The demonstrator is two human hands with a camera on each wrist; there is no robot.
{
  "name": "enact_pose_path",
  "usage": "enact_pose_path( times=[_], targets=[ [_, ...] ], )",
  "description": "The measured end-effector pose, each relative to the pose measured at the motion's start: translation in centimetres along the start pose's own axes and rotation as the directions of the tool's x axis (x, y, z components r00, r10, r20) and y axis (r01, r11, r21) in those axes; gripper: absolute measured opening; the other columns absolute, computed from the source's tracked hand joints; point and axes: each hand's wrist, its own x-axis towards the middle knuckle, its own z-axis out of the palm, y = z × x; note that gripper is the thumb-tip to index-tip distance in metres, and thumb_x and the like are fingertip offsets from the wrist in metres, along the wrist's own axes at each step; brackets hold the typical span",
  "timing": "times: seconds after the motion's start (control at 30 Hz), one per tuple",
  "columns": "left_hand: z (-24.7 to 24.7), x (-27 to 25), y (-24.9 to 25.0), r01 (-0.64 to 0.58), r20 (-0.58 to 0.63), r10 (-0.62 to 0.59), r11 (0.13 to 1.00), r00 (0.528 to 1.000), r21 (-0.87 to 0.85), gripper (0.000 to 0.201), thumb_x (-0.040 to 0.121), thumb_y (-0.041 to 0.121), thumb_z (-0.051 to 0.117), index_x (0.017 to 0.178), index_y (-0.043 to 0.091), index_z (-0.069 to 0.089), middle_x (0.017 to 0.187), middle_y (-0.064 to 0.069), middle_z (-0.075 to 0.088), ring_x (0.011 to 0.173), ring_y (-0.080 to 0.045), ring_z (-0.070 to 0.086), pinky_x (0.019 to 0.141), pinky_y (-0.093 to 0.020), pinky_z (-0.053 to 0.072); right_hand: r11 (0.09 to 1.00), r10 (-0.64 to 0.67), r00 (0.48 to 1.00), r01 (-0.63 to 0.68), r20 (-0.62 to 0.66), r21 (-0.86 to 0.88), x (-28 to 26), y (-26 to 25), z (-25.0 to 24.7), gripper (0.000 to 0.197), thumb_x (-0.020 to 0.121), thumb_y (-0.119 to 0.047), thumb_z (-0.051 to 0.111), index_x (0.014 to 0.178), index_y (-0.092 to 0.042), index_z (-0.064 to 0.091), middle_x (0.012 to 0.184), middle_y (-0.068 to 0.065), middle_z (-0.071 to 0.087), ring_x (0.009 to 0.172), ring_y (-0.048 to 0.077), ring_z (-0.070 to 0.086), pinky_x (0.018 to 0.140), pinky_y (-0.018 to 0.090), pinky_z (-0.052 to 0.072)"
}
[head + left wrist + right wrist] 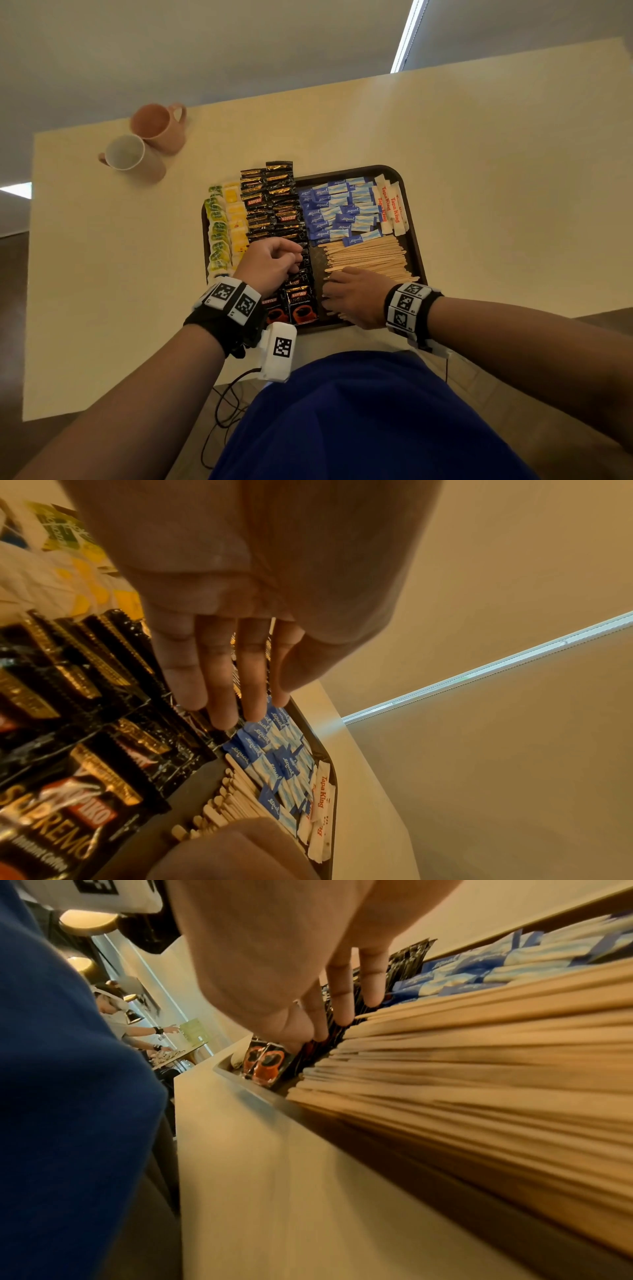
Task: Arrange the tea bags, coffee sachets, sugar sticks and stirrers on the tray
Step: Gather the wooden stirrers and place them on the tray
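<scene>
While both my hands work over the tray [412,219], the goods already lie in sorted bands so each kind can be found at a glance: tea bags [219,229] along my left edge, coffee sachets [274,205] in overlapping rows beside them, sugar sticks [337,212] at the far right, stirrers [370,255] in a bundle at the near right. My left hand [270,262] hangs over the near coffee rows, its grip loosely curled in the head view, fingers [222,674] straighter in the wrist view and pointing down at the sachets' edge; I cannot tell whether they hold one. My right hand [356,296] lies flat, grip spread, fingertips [342,999] at the stirrers' left ends, I judge to square them. Two mugs [147,144] stand on the counter [479,154], well apart from the tray.
</scene>
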Motion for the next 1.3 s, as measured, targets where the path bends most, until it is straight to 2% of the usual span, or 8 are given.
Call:
enact_pose_path(
  times=[0.17,0.33,0.67,0.8,0.9,1.03,1.17,1.3],
  targets=[
    [0.3,-0.1,0.1,-0.008,-0.001,0.008,1.0,1.0,-0.004,0.021,0.097,0.001,0.053,0.098,0.017,0.068,0.095,-0.003,0.074,0.084,-0.017,0.071,0.073,-0.026,0.055,0.999,0.041,0.999,-0.041,0.008,-0.014,0.1,0.7,0.2,0.052,0.092,-0.025,0.061,0.141,-0.013,0.049,0.146,0.007,0.042,0.139,0.029,0.032,0.116,0.043,0.029],
    [-0.3,0.0,-0.2,-0.005,-0.016,0.004,0.999,1.0,-0.037,0.022,0.098,0.003,0.053,0.096,0.019,0.067,0.095,-0.001,0.074,0.084,-0.016,0.072,0.07,-0.027,0.056,0.985,0.154,0.978,-0.142,-0.143,0.094,-0.5,1.7,0.4,0.048,0.079,-0.023,0.076,0.124,-0.013,0.062,0.133,0.008,0.053,0.127,0.028,0.046,0.106,0.042,0.045],
    [-5.0,0.7,-2.6,0.061,-0.251,-0.115,0.975,0.961,-0.213,0.022,0.096,-0.003,0.054,0.093,0.013,0.07,0.095,-0.011,0.073,0.074,-0.018,0.068,0.064,-0.028,0.058,0.93,0.323,0.927,-0.274,-0.189,0.245,-2.2,3.5,1.2,0.027,0.092,-0.021,0.064,0.118,-0.016,0.063,0.122,0.002,0.057,0.115,0.02,0.049,0.1,0.036,0.046],
    [-6.8,1.0,-4.8,0.123,-0.451,-0.156,0.987,0.879,-0.102,0.021,0.091,0.006,0.06,0.086,0.022,0.072,0.097,-0.008,0.074,0.087,-0.022,0.069,0.085,-0.042,0.059,0.74,0.629,0.734,-0.465,-0.256,0.487,-3.7,3.8,1.3,0.019,0.093,-0.016,0.059,0.107,-0.006,0.067,0.104,0.009,0.061,0.101,0.026,0.053,0.096,0.045,0.047],
    [-7.5,1.0,-6.4,0.238,-0.536,-0.165,0.969,0.828,0.069,0.018,0.092,0.018,0.061,0.108,0.017,0.07,0.116,-0.007,0.07,0.107,-0.028,0.063,0.096,-0.037,0.049,0.555,0.811,0.559,-0.639,-0.173,0.533,-4.8,3.8,1.9,0.031,0.091,-0.017,0.06,0.12,-0.007,0.061,0.117,0.011,0.056,0.111,0.027,0.047,0.103,0.044,0.044],
    [-6.9,1.0,-7.6,0.353,-0.446,-0.274,0.93,0.852,0.103,0.047,0.101,0.037,0.05,0.135,0.006,0.056,0.136,-0.016,0.059,0.123,-0.035,0.054,0.1,-0.038,0.04,0.331,0.919,0.393,-0.741,-0.022,0.583,-5.3,3.4,2.4,0.052,0.092,-0.02,0.058,0.14,-0.007,0.042,0.142,0.014,0.039,0.131,0.031,0.035,0.111,0.042,0.035],
    [-6.1,1.0,-8.1,0.322,-0.38,-0.257,0.939,0.889,0.119,0.048,0.105,0.04,0.04,0.13,0.002,0.058,0.133,-0.02,0.059,0.119,-0.036,0.054,0.087,-0.034,0.036,0.18,0.956,0.29,-0.721,0.055,0.67,-4.2,2.9,2.7,0.04,0.092,-0.017,0.053,0.129,-0.007,0.045,0.123,0.012,0.048,0.117,0.032,0.046,0.101,0.043,0.042],
    [-6.4,1.4,-8.8,0.377,-0.395,-0.314,0.922,0.863,0.092,0.057,0.104,0.044,0.039,0.14,0.002,0.049,0.144,-0.02,0.051,0.129,-0.037,0.049,0.104,-0.04,0.038,0.056,0.96,0.227,-0.732,0.166,0.679,-3.4,2.4,2.2,0.046,0.094,-0.02,0.051,0.136,-0.005,0.04,0.127,0.015,0.048,0.115,0.035,0.048,0.096,0.044,0.043]
  ],
)
